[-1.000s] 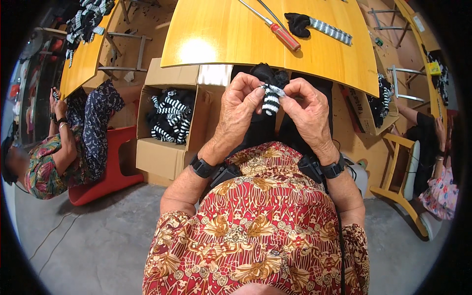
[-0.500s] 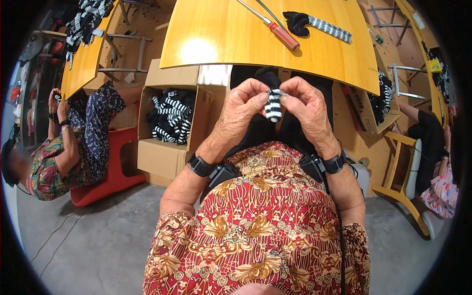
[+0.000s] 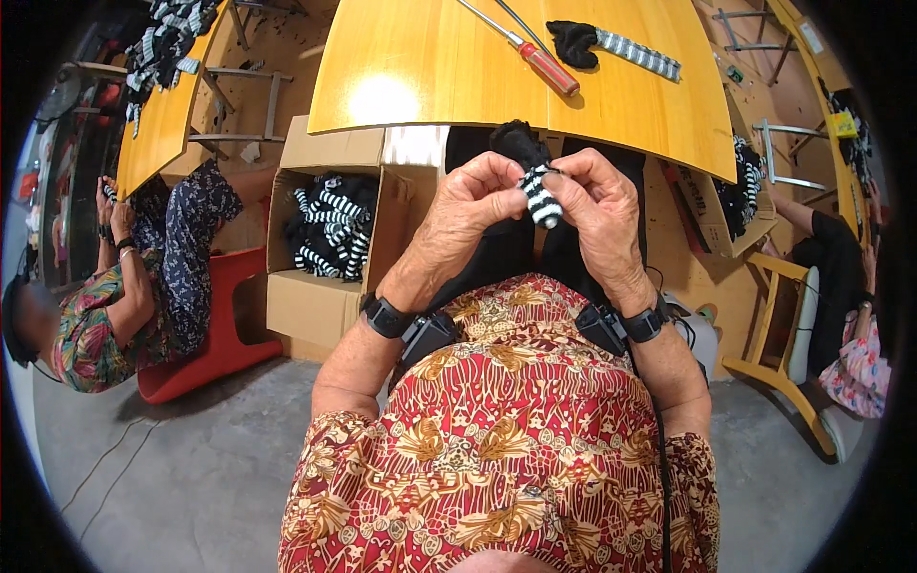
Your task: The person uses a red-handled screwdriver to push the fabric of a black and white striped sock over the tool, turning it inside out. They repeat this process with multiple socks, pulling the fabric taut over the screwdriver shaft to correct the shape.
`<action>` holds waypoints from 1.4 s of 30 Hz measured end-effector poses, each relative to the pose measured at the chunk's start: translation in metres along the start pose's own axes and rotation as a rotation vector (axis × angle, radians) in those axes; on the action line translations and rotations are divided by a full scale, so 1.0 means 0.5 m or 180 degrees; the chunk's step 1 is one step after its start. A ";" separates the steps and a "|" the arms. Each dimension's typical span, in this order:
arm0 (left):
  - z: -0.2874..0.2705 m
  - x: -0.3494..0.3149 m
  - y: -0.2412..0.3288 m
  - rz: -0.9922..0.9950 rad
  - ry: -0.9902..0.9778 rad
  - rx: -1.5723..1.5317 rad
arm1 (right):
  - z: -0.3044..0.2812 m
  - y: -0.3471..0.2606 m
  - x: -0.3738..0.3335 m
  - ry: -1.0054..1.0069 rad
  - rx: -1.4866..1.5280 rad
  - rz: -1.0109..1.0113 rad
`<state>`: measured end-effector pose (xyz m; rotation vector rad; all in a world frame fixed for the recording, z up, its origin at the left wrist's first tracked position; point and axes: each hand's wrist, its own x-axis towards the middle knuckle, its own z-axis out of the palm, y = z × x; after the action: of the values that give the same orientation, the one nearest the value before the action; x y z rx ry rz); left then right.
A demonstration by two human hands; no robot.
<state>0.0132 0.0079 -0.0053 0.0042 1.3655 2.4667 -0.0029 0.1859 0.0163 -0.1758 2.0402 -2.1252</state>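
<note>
Between my two hands, just off the table's near edge, is a small knitted fabric tube (image 3: pixel 542 202) with black and white stripes and a fuzzy black end (image 3: pixel 521 143) that points toward the table. My left hand (image 3: pixel 480 191) pinches its left side with thumb and forefinger. On the other side, my right hand (image 3: pixel 600 191) grips it near where the stripes meet the black part. A similar piece with a black end (image 3: pixel 573 44) and a striped tube (image 3: pixel 638 54) lies on the wooden table (image 3: pixel 430 76). Left of it rests a red-handled screwdriver (image 3: pixel 549 69) beside a thin metal rod.
An open cardboard box (image 3: pixel 315 304) of striped and black pieces stands left of my legs. Another box (image 3: pixel 707 215) sits at the right under the table. One person (image 3: pixel 124 306) works at the left, on a red chair (image 3: pixel 224 315); another person (image 3: pixel 841 286) sits at the right.
The striped tube's lower end has swung slightly right, and more of the black end shows above my fingers. Both hands keep hold of it.
</note>
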 end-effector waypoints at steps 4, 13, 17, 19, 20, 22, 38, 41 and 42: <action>0.007 -0.002 -0.011 0.0162 0.0388 -0.0095 | 0.006 -0.022 -0.001 -0.0249 -0.0075 0.0074; 0.012 0.013 -0.029 0.0280 0.0250 -0.0989 | 0.013 0.007 0.021 -0.0125 0.0946 0.0436; 0.013 0.022 -0.030 0.0048 0.0004 -0.1020 | 0.010 0.032 0.032 -0.0028 0.1402 0.0623; 0.024 0.018 -0.024 -0.0025 0.0112 -0.0953 | 0.007 0.034 0.031 0.0001 0.1286 0.0576; 0.028 0.016 -0.022 -0.0061 0.0168 -0.0920 | 0.002 0.032 0.030 -0.0006 0.1153 0.0480; 0.015 0.013 -0.021 -0.0013 0.0208 -0.0608 | 0.002 0.021 0.030 -0.0119 0.1051 0.0439; 0.023 0.024 -0.036 0.0102 0.0476 -0.0978 | 0.011 0.021 0.041 -0.0016 0.0255 0.0186; 0.025 0.024 -0.040 -0.0128 0.0292 -0.1326 | 0.008 0.039 0.042 -0.0030 0.0712 0.0394; 0.026 0.021 -0.042 -0.0227 0.0247 -0.1370 | 0.010 0.047 0.040 0.0021 0.0722 0.0366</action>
<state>0.0109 0.0319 -0.0170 -0.2358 0.8197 2.6693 -0.0201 0.1758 -0.0078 -0.0181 1.7487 -2.2644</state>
